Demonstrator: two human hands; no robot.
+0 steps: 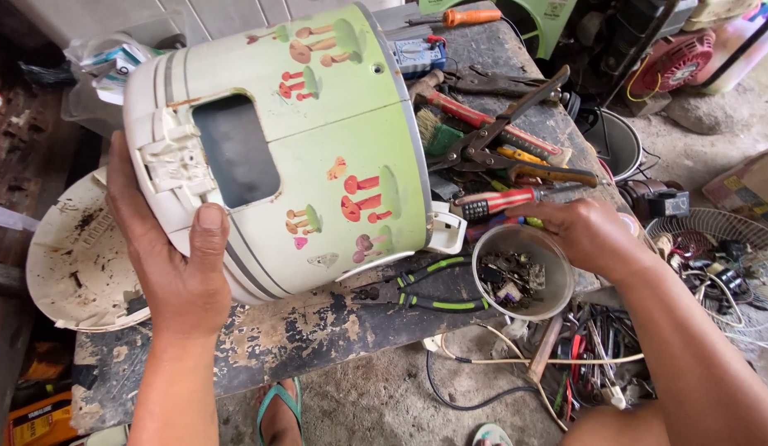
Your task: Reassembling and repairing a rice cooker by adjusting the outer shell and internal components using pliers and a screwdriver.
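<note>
The rice-cooker shell (293, 149), white and pale green with mushroom pictures, lies tipped on its side on the worktop (318, 330), its long axis running from the near-left corner up toward the far right. The left hand (173, 256) clasps its white lower end, thumb laid flat on the curved wall just below the dark rectangular opening (235, 149), fingers wrapped round behind out of sight; that grip is closed firmly on the shell.

Just right of the shell, past its small white latch, sits a round tub of small parts (523, 272). The right hand (586, 235) rests on the tub's far rim, fingers curled loosely over the edge; whether they pinch anything inside I cannot tell. So the right hand is the nearer one to the tub, the left to the shell.

Between shell and tub lie green-handled pliers (425, 289), touching the shell's underside. Beyond the tub, a red-handled screwdriver (491, 202), big cutters (499, 124) and other tools crowd the worktop. Left of the shell, a dirty white lid (78, 256) leans off the edge.
</note>
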